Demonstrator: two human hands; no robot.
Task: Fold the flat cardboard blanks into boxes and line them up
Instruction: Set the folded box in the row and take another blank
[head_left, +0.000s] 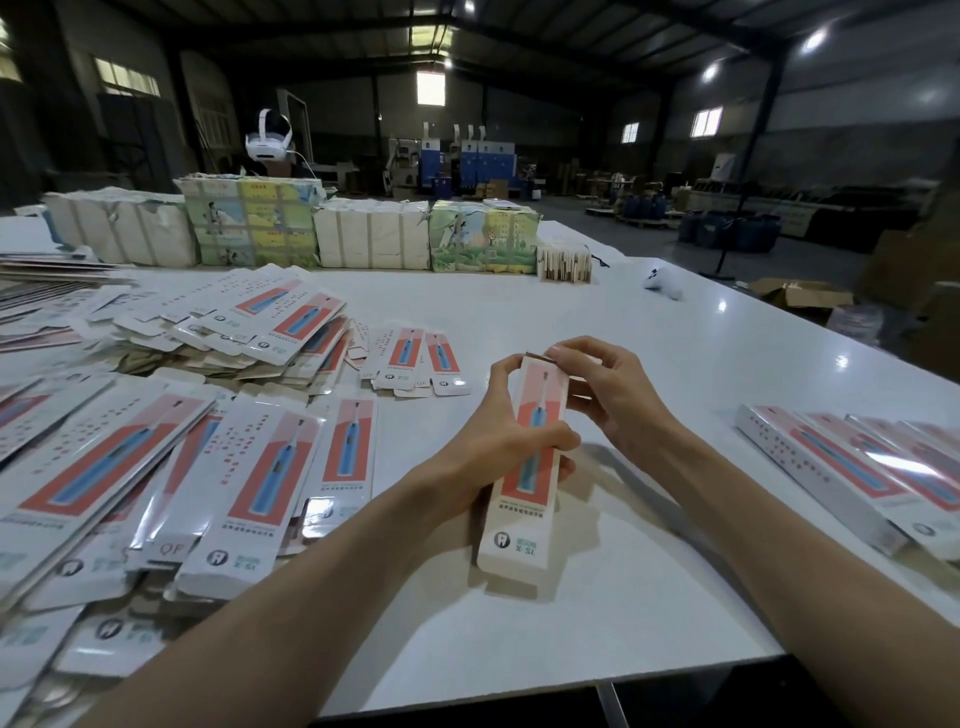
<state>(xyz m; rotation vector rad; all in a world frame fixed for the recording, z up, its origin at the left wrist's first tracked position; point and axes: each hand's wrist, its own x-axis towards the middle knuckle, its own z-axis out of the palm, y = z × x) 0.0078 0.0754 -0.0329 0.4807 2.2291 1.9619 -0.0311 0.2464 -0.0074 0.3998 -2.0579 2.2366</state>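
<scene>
The left hand (498, 441) wraps round the middle of the box (519, 514) to hold it steady over the white, shiny tabletop (623, 312). The right hand (608, 395) pinches its far end, I think to tuck the flap. Flat blanks (156, 467) are heaped on the left. Done boxes (857, 467) lie in a row on the right. The room is big and dim.

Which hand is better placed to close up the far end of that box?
Right, probably. The right hand pinches the box at that end, while the left hand grips its middle, steadying it.
</scene>
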